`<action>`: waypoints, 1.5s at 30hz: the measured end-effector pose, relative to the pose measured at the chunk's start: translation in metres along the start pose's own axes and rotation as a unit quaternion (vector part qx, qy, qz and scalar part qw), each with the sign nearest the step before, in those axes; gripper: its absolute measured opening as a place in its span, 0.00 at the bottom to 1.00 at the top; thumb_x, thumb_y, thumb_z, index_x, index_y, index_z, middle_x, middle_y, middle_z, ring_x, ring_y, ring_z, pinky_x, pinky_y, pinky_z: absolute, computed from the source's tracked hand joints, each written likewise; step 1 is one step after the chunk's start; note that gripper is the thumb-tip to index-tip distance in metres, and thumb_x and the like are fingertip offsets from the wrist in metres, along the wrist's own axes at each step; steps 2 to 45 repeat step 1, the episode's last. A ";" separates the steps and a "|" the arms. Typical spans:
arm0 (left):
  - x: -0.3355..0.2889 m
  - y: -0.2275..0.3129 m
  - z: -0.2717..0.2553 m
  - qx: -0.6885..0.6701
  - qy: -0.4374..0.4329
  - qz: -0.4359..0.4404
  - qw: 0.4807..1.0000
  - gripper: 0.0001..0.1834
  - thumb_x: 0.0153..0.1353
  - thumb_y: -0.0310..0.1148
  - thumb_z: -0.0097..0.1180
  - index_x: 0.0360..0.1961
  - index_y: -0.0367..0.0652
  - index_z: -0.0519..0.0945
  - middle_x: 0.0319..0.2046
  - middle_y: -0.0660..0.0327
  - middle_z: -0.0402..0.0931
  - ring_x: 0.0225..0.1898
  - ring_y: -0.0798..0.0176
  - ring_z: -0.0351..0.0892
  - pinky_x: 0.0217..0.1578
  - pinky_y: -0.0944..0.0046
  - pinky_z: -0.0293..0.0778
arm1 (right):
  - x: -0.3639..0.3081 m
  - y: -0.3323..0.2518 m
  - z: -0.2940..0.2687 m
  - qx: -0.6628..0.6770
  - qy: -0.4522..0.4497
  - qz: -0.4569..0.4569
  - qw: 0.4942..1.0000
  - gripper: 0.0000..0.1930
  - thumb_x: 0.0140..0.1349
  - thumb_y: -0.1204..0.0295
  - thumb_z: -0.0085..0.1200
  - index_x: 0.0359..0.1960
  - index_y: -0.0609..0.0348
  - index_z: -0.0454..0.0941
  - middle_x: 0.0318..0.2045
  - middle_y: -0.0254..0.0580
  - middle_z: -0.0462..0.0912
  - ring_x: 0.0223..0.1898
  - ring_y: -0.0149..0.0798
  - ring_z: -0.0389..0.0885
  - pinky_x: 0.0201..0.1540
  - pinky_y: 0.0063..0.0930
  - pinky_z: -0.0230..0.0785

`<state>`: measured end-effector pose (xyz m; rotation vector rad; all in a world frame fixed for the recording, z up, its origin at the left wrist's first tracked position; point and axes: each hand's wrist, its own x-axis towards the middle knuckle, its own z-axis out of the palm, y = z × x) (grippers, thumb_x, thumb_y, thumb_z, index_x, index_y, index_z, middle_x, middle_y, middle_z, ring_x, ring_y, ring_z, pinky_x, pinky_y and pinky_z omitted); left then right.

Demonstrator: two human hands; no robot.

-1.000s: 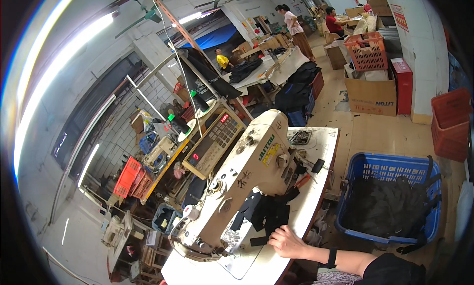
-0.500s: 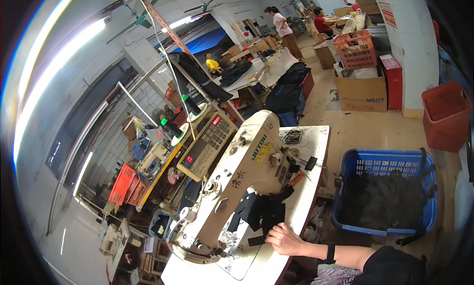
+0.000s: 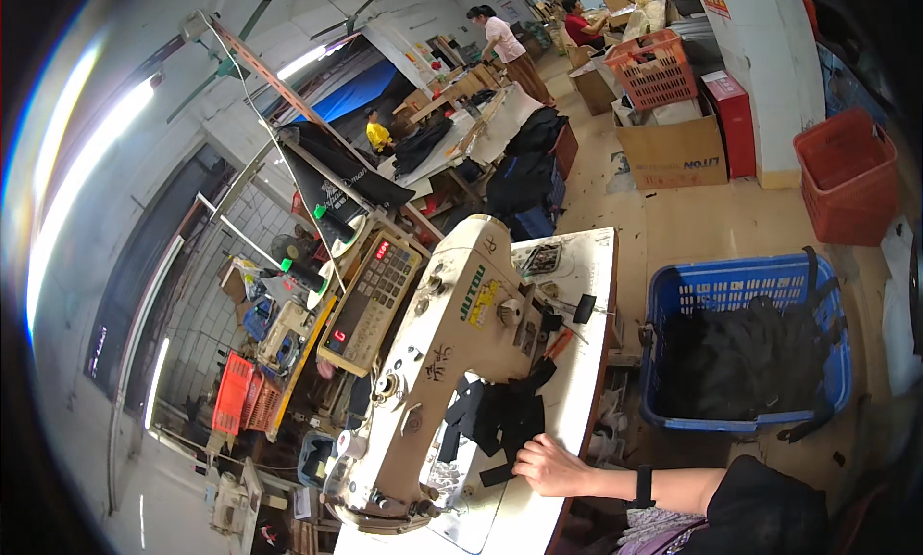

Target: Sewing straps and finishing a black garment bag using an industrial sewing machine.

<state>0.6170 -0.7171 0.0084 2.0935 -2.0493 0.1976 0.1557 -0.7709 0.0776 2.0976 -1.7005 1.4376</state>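
Note:
My right hand point(image 3: 551, 466) comes in from the lower right, a black band round its wrist. Its fingers are curled and closed on the edge of a black strap piece point(image 3: 498, 474) on the white sewing table point(image 3: 586, 363). Next to it, bunched black fabric pieces point(image 3: 488, 416) lie under the arm of a cream sewing machine point(image 3: 444, 348). Past the machine head are an orange-handled tool point(image 3: 560, 343) and a small black piece point(image 3: 584, 309). My left hand does not show.
A blue basket point(image 3: 663, 416) filled with black straps stands on the floor to the right, with a red crate point(image 3: 846, 185) beyond it. The control panel point(image 3: 370, 310) and thread cones point(image 3: 308, 274) are left of the machine. Other people are farther back, one standing by a worktable point(image 3: 481, 141).
The view has turned a little, so the machine and room sit farther left and higher in the picture. My right hand stays closed at the black strap piece, nearly in the same place.

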 end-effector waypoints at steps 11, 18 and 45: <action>0.002 -0.075 0.049 0.201 0.152 0.051 0.966 0.35 0.70 0.57 0.35 0.70 0.45 0.58 0.71 0.49 0.50 0.74 0.51 0.42 0.71 0.47 0.32 | 0.007 -0.008 0.008 0.015 -0.007 -0.016 1.000 0.07 0.51 0.75 0.51 0.28 0.59 0.81 0.30 0.40 0.77 0.40 0.39 0.74 0.50 0.35 0.59; 0.002 -0.075 0.049 0.201 0.152 0.051 0.966 0.35 0.70 0.57 0.35 0.70 0.45 0.58 0.71 0.49 0.50 0.74 0.51 0.42 0.71 0.47 0.32 | 0.007 -0.008 0.008 0.015 -0.007 -0.016 1.000 0.07 0.51 0.75 0.51 0.28 0.59 0.81 0.30 0.40 0.77 0.40 0.39 0.74 0.50 0.35 0.59; 0.002 -0.075 0.049 0.201 0.152 0.051 0.966 0.35 0.70 0.57 0.35 0.70 0.45 0.58 0.71 0.49 0.50 0.74 0.51 0.42 0.71 0.47 0.32 | 0.007 -0.008 0.008 0.015 -0.007 -0.016 1.000 0.07 0.51 0.75 0.51 0.28 0.59 0.81 0.30 0.40 0.77 0.40 0.39 0.74 0.50 0.35 0.59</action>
